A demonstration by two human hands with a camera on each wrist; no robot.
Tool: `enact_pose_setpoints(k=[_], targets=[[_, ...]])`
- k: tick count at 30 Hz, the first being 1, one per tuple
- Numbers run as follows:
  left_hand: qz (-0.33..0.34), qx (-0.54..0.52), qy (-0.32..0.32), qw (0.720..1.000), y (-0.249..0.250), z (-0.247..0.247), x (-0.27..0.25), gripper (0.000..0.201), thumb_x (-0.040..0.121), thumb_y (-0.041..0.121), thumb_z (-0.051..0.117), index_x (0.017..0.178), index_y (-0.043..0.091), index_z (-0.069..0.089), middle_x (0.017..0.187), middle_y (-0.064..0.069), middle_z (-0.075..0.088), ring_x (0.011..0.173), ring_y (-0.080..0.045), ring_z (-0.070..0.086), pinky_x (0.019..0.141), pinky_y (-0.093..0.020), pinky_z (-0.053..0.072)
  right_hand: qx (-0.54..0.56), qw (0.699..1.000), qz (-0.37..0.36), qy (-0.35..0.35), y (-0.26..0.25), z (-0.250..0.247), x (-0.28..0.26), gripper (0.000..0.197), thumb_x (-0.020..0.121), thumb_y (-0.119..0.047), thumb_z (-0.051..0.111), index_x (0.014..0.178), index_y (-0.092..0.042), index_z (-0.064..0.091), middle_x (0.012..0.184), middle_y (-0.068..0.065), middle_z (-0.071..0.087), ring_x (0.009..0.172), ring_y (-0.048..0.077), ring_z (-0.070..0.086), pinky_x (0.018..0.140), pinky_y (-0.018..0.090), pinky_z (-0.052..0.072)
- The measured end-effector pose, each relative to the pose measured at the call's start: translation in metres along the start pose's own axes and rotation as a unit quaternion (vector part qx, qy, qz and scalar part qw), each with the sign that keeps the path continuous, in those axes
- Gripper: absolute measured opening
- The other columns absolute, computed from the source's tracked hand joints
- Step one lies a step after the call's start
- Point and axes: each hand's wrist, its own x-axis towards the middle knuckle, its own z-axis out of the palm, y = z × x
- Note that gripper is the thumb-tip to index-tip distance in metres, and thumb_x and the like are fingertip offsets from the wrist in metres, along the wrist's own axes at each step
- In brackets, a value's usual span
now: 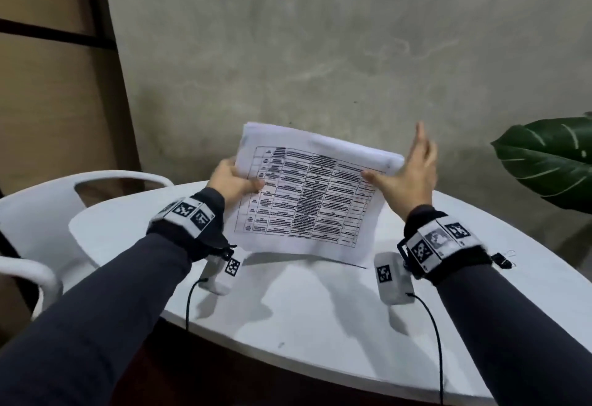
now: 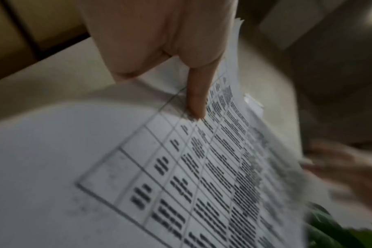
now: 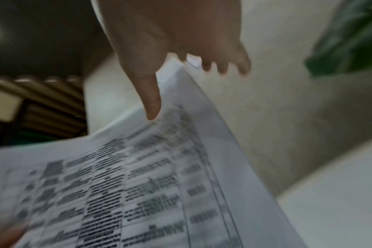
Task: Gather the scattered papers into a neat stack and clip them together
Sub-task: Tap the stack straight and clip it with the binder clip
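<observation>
1. Nearest, the white round counter (image 1: 320, 325) carries the shadows of both dark-sleeved forearms.
2. A small black binder clip (image 1: 501, 259) lies on the counter at the right, just beyond the right wrist band.
3. Above the counter, the stack of white printed papers with a black table grid (image 1: 307, 200) is held up, tilted — its lower edge close over the counter.
4. The left hand (image 1: 232, 181) has its grip on the stack's left edge, thumb on the printed face.
5. The right hand (image 1: 405, 171) is spread wide — thumb on the stack's right edge, fingers straight.
6. Farther: a white plastic chair (image 1: 48, 200) left, a dark green leaf (image 1: 544, 162) right, a grey concrete wall (image 1: 320, 37) behind.
</observation>
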Motion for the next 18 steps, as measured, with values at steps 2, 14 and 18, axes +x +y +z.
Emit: enact_pose_setpoints(k=[2, 14, 18], targets=[[0.068, 0.06, -0.04, 0.995, 0.022, 0.003, 0.003, 0.033, 0.074, -0.013, 0.066, 0.084, 0.019, 0.062, 0.087, -0.007, 0.065, 0.083, -0.021, 0.06, 0.073, -0.028, 0.056, -0.104, 0.983, -0.151, 0.009, -0.036, -0.005, 0.002, 0.118, 0.062, -0.036, 0.084, 0.152, -0.023, 0.008, 0.154, 0.012, 0.022, 0.142, 0.027, 0.022, 0.115, 0.046, 0.019], [0.11, 0.009, 0.139, 0.984, 0.057, -0.008, 0.01, 0.103, 0.061, 0.029, 0.085, 0.143, 0.01, 0.024, 0.137, -0.006, 0.046, 0.122, -0.013, 0.053, 0.107, -0.028, 0.034, 0.346, 0.922, 0.026, -0.17, -0.045, -0.014, 0.022, 0.039, 0.076, -0.002, 0.071, 0.11, -0.006, 0.052, 0.093, -0.001, 0.064, 0.074, 0.005, 0.064, 0.07, 0.019, 0.055], [-0.025, -0.132, -0.004, 0.991, 0.047, 0.01, 0.006, 0.068, 0.054, 0.024, 0.087, 0.108, -0.003, 0.054, 0.097, -0.01, 0.068, 0.092, -0.02, 0.066, 0.102, -0.049, 0.044, 0.376, 0.91, 0.057, -0.168, -0.044, -0.004, 0.014, 0.022, 0.084, 0.004, 0.061, 0.097, -0.013, 0.054, 0.087, 0.0, 0.062, 0.072, 0.007, 0.062, 0.068, 0.017, 0.055]])
